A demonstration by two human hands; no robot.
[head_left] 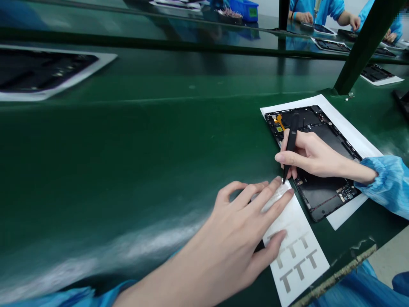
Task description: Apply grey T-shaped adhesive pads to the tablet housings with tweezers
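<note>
My right hand (311,153) is closed around a pair of black tweezers (292,137), tips pointing down. Those tips touch the far end of a white sheet of T-shaped grey stickers (306,243). Spread over the same sheet, my left hand (246,221) lies with its fingers stretched out, fingertips close to the tweezer tips. Beneath and beyond my right hand is an opened black tablet housing (332,136), with an orange flex cable (279,121) at its upper left corner. It rests on white paper (348,128). My right hand and forearm hide part of the housing.
Another tablet housing (47,70) lies on paper at the far left. A dark green post (361,51) rises behind my right hand. Past the rail are more housings, a blue bin (244,9) and co-workers in blue sleeves. The green table's worn front edge (338,275) is at lower right.
</note>
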